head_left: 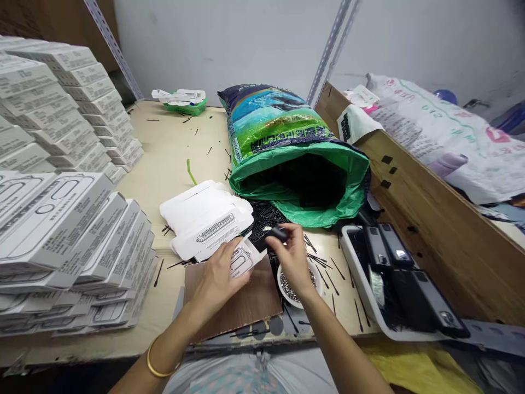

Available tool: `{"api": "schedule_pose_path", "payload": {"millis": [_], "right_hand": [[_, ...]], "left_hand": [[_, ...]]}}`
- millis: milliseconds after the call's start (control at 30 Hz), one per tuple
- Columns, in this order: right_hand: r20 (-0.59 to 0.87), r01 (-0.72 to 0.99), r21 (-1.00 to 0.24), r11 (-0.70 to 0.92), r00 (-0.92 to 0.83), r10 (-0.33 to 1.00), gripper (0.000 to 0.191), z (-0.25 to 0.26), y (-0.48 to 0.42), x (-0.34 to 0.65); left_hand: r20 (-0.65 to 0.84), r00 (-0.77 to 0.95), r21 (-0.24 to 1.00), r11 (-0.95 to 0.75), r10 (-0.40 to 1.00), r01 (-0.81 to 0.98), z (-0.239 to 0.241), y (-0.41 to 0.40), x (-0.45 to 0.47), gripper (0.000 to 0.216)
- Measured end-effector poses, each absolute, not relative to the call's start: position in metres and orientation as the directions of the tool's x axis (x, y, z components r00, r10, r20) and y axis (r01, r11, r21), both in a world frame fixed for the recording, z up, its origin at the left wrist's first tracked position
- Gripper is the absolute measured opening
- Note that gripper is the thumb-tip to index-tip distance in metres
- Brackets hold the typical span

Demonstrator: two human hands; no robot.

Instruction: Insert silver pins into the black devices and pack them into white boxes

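My left hand (221,273) grips a small white printed box (243,259) above a brown cardboard sheet (241,303). Its fingers curl round the box. My right hand (292,256) pinches a small black device (275,234) at the open end of that box. Just behind lies a pile of flat white unfolded boxes (205,219). Under my right wrist sits a small white bowl (283,284) with tiny metal pieces in it.
Tall stacks of filled white boxes (69,241) stand at the left. A green sack (295,158) lies open at the centre back, with black sticks scattered on the table. A white tray (361,273) of black devices sits at the right, beside a wooden board (443,219).
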State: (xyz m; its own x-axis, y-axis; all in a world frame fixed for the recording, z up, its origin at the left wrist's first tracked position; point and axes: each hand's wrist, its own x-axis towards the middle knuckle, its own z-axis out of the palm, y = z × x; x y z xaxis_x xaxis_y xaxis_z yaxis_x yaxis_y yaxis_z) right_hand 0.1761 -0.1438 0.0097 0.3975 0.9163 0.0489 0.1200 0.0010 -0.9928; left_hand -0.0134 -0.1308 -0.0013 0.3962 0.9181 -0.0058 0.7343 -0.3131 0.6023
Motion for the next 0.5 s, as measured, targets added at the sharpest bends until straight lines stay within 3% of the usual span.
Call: {"api": "schedule_pose_path", "payload": {"millis": [67, 133, 333, 500], "right_hand": [[0.062, -0.023, -0.996, 0.090, 0.564, 0.823, 0.047, 0.010, -0.138, 0.182], [0.055, -0.103, -0.984, 0.148, 0.612, 0.789, 0.050, 0.013, -0.134, 0.186], [0.129, 0.063, -0.992, 0.113, 0.365, 0.922, 0.028, 0.019, -0.140, 0.174], [0.125, 0.103, -0.990, 0.093, 0.375, 0.919, 0.025, 0.021, -0.128, 0.177]], "left_hand": [[-0.032, 0.372, 0.546, -0.295, 0.928, 0.784, 0.001, -0.130, -0.014, 0.061], [-0.056, 0.382, 0.526, -0.298, 0.923, 0.797, 0.003, -0.129, -0.015, 0.061], [-0.024, 0.349, 0.521, -0.287, 0.937, 0.804, -0.008, -0.130, -0.023, 0.055], [0.006, 0.362, 0.492, -0.318, 0.932, 0.811, -0.014, -0.132, -0.033, 0.055]]}}
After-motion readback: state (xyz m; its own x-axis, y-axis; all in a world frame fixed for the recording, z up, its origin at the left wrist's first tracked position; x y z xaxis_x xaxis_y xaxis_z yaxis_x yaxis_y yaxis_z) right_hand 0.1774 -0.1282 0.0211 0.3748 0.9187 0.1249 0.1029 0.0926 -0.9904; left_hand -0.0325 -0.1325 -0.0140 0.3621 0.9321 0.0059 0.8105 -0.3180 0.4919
